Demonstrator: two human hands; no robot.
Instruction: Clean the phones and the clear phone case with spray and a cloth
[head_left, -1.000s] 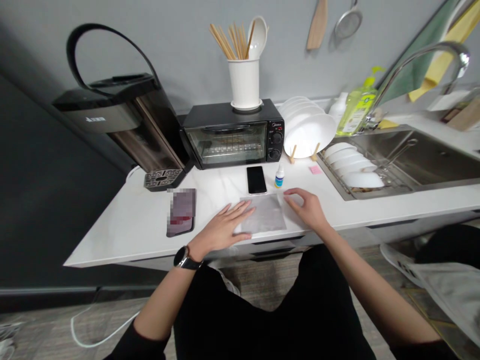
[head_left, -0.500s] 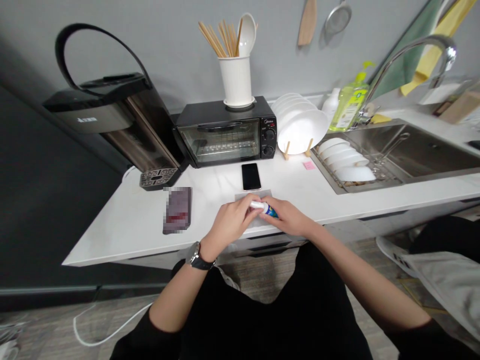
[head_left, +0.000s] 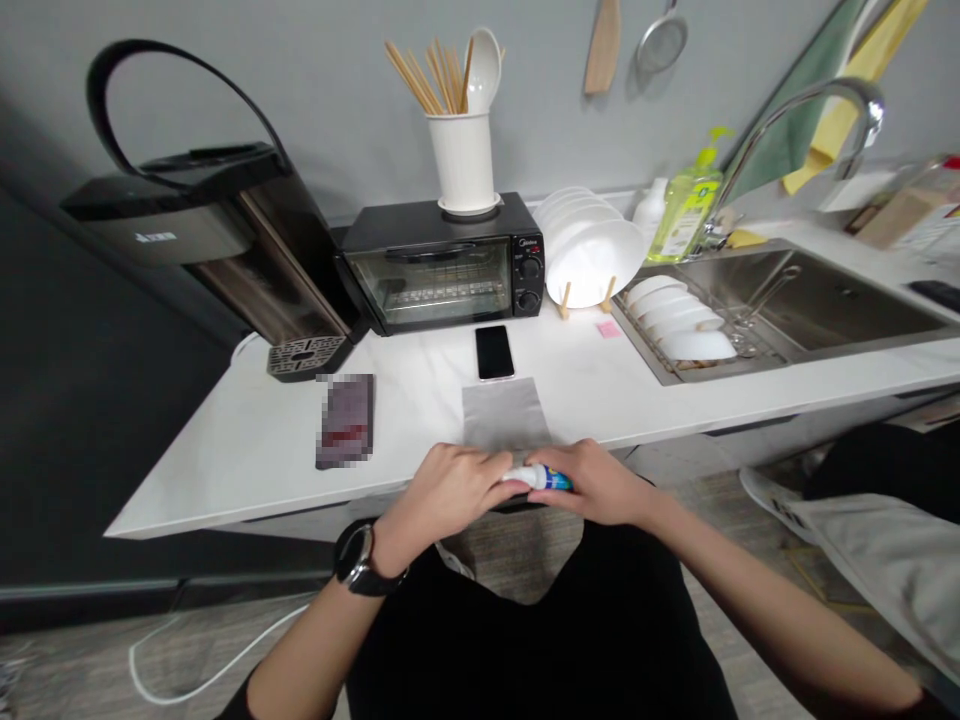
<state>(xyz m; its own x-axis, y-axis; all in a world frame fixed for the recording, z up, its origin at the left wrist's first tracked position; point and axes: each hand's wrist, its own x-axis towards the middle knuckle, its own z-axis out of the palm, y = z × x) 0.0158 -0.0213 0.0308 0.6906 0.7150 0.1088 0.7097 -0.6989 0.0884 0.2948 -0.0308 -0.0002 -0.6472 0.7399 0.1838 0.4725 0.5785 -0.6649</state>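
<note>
Btl [head_left: 553,479] lifted off counter [head_left: 225,460], brought nearer, now btwn L hand [head_left: 456,489] & R hand [head_left: 606,483]; L hand off grey sheet [head_left: 504,412].

So it's a little bottle [head_left: 549,479], white up top with a blue label plus a bit of yellow, tipped sideways. The white tip's pinched in the left fingers [head_left: 495,468], the labelled body sits in the right fingers [head_left: 561,457]. Can't tell if the cap's loose. There's also a thin grey cloth [head_left: 504,412], squarish, lying flat just past the fingertips.
</note>
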